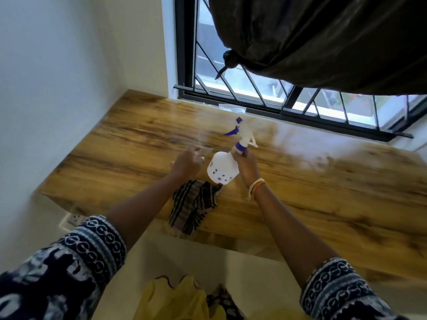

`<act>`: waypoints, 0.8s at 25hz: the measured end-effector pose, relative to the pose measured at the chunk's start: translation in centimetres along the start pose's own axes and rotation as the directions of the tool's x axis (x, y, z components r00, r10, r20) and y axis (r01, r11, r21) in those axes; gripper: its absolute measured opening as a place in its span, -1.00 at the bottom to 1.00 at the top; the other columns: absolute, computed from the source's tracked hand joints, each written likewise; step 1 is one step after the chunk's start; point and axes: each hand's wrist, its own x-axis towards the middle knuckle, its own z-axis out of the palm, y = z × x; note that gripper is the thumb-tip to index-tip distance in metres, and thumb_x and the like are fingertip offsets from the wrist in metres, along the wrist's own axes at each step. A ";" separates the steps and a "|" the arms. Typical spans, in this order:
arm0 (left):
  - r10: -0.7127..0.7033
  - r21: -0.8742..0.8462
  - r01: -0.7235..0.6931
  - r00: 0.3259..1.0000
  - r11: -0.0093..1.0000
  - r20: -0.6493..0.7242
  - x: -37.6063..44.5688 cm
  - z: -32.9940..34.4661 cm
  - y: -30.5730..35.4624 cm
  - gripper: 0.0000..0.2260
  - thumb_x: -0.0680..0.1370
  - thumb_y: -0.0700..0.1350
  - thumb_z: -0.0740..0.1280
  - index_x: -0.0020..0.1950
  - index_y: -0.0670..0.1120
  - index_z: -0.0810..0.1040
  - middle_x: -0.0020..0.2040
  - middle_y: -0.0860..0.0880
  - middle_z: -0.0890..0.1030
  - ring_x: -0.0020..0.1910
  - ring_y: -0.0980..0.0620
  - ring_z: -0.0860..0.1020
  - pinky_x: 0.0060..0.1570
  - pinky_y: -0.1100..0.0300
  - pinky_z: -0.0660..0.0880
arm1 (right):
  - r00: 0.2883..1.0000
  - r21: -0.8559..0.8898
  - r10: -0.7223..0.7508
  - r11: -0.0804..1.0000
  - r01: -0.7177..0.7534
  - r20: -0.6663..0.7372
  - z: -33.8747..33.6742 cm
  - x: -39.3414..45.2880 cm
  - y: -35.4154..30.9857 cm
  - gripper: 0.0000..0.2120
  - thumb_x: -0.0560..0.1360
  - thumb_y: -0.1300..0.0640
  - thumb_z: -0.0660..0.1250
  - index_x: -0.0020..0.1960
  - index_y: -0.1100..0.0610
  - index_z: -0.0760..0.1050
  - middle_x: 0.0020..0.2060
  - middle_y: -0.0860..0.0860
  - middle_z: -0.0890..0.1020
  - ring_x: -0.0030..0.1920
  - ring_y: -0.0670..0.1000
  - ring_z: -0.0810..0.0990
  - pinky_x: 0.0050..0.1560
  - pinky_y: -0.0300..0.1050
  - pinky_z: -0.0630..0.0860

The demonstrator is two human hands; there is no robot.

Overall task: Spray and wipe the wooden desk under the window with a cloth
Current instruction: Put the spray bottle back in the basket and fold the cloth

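While the right hand [245, 166] grips the spray bottle [223, 168] by its neck, tilted with the nozzle aimed over the wooden counter [323, 192] under the window [231, 65], the grip seems chosen for spraying; the left hand [187, 162] hovers loosely spread, holding nothing, likely free for the striped cloth [194, 205] lying near the front edge, just below the bottle.

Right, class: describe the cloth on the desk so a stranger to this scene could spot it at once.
Start at the long wooden desk under the barred window. At its near edge, below the white plastic spray bottle with purple trigger, lies a crumpled dark brown striped cloth. It is the only fabric on the desk, partly overhanging the edge.
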 end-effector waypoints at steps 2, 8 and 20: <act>0.059 0.012 -0.060 0.998 0.998 0.032 -1.3 1.3 0.7 -0.63 0.54 -0.02 0.30 0.35 -0.03 0.45 0.31 -0.12 0.54 0.32 -0.14 0.47 0.28 -0.24 0.38 | 0.999 0.067 0.045 0.997 -0.043 -0.022 -2.5 -1.6 0.9 -0.85 0.62 0.21 0.24 0.13 0.24 0.51 -0.09 0.03 0.59 -0.15 -0.06 0.55 -0.12 -0.12 0.45; 0.186 0.079 -0.192 0.979 0.978 0.079 -6.4 7.0 4.9 -0.66 0.57 -0.07 0.31 0.35 -0.04 0.45 0.30 -0.14 0.54 0.26 -0.15 0.51 0.27 -0.21 0.40 | 0.989 0.174 0.102 0.981 -0.082 -0.108 -10.5 -7.0 3.0 -0.90 0.63 0.20 0.20 0.08 0.15 0.49 0.01 0.12 0.60 0.03 0.11 0.57 0.17 0.17 0.51; 0.239 0.175 -0.256 0.965 0.951 0.112 -26.6 26.5 14.7 -0.70 0.58 -0.06 0.29 0.32 -0.01 0.48 0.25 -0.05 0.58 0.24 -0.10 0.53 0.30 -0.20 0.36 | 0.970 0.251 0.155 0.962 -0.105 -0.189 -33.4 -24.7 10.3 -0.91 0.61 0.18 0.24 0.05 0.14 0.51 -0.14 -0.01 0.59 -0.14 -0.06 0.56 -0.11 -0.15 0.52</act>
